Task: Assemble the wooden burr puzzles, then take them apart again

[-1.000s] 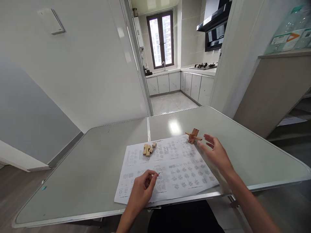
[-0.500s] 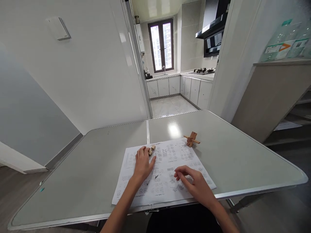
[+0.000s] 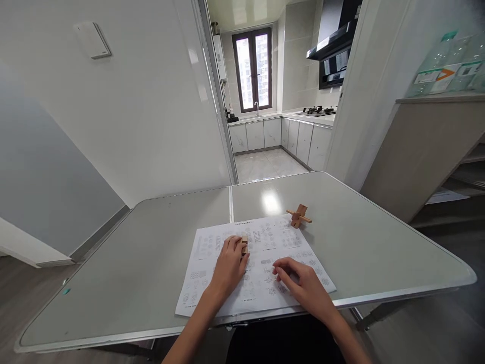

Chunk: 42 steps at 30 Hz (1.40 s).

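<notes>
My left hand (image 3: 229, 265) lies on the printed instruction sheet (image 3: 212, 290) with its fingers curled over a cluster of small wooden puzzle blocks (image 3: 244, 244); only the blocks' right end shows. My right hand (image 3: 303, 285) rests on the sheet's right half, fingers bent down and touching the paper, holding nothing. An assembled wooden cross-shaped puzzle (image 3: 299, 216) stands at the sheet's far right corner, apart from both hands.
The sheet lies near the front edge of a grey folding table (image 3: 132, 263) with a seam down its middle. Behind is a white wall on the left, a kitchen doorway straight ahead, and a beige shelf unit (image 3: 428, 146) to the right.
My left hand went out to the wooden blocks and drew them nearer along the sheet. My right hand left the cross puzzle and came down onto the paper.
</notes>
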Each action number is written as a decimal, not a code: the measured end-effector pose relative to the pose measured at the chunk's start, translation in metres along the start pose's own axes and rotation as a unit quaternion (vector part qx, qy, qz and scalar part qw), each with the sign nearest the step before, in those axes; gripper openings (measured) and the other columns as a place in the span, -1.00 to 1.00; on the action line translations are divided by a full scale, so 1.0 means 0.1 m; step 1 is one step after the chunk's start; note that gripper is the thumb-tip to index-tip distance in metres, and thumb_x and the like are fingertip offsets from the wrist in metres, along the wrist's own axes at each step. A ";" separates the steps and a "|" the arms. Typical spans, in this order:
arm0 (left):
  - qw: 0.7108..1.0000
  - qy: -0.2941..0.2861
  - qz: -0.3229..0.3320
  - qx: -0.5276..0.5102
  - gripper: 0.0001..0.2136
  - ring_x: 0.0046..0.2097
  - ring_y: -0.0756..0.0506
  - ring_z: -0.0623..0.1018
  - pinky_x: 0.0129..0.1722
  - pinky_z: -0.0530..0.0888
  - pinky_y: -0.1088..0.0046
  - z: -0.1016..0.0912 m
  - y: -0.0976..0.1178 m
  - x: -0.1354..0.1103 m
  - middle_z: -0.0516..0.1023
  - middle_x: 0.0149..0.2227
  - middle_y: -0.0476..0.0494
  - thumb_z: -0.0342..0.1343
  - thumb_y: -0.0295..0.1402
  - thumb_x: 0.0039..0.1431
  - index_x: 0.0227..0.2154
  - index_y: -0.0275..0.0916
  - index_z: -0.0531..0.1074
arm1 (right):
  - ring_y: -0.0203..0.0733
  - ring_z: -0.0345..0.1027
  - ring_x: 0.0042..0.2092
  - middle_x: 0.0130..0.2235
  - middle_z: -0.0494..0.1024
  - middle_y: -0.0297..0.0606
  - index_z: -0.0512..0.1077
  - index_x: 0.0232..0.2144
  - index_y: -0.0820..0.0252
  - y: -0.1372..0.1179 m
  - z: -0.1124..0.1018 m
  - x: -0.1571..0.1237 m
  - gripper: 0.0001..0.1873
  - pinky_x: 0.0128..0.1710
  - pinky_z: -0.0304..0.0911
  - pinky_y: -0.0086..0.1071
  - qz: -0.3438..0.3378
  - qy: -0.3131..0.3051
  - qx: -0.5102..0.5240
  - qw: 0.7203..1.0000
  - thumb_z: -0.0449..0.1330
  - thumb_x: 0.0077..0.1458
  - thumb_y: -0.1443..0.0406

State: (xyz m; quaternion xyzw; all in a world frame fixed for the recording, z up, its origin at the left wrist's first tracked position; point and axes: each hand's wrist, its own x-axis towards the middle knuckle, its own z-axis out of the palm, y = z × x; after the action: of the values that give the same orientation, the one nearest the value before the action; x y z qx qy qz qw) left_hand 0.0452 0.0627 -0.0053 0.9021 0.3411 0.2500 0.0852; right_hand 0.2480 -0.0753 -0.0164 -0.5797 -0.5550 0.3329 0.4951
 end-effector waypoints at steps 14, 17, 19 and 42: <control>0.985 -0.044 -0.027 -0.164 -0.42 0.35 -0.34 0.31 0.30 0.40 -0.11 0.00 0.76 -0.50 0.28 0.32 -0.26 0.21 -0.42 0.27 0.30 0.01 0.23 | 0.03 0.40 0.17 0.13 0.50 -0.18 0.45 0.08 -0.01 0.07 0.00 0.01 -0.63 0.15 0.39 -0.13 -0.065 0.038 -0.079 0.994 0.26 0.23 0.19; 0.984 -0.048 -0.016 -0.172 -0.37 0.37 -0.34 0.29 0.34 0.33 -0.12 -0.04 0.65 -0.54 0.28 0.34 -0.26 0.23 -0.42 0.23 0.33 -0.01 0.19 | 0.06 0.21 0.36 0.31 0.36 -0.21 0.33 0.26 -0.08 0.10 0.01 0.00 -0.36 0.36 0.20 -0.02 -0.076 0.003 -0.095 0.993 0.32 0.15 0.24; 0.983 -0.058 -0.004 -0.173 -0.31 0.39 -0.35 0.26 0.36 0.29 -0.13 -0.07 0.58 -0.55 0.27 0.37 -0.25 0.25 -0.43 0.20 0.36 -0.02 0.16 | 0.08 0.10 0.42 0.36 0.32 -0.22 0.25 0.33 -0.10 0.12 0.01 -0.01 -0.27 0.42 0.08 0.04 -0.077 -0.021 -0.103 0.991 0.31 0.14 0.28; 0.930 -0.008 -0.121 -0.348 -0.29 0.17 -0.27 0.53 0.18 0.51 0.03 -0.09 0.37 -0.56 0.44 0.23 -0.21 0.39 -0.42 0.11 0.29 0.01 0.24 | 0.09 0.42 0.22 0.19 0.52 -0.14 0.30 0.27 -0.01 0.18 0.02 -0.02 -0.31 0.25 0.34 0.03 -0.025 0.026 -0.045 0.998 0.37 0.14 0.11</control>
State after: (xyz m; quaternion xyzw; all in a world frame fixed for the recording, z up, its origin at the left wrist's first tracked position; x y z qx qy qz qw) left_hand 0.0254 -0.0026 -0.0075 0.7696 0.3390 0.3333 0.4263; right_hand 0.2510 -0.0752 -0.0347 -0.5956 -0.5713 0.2798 0.4906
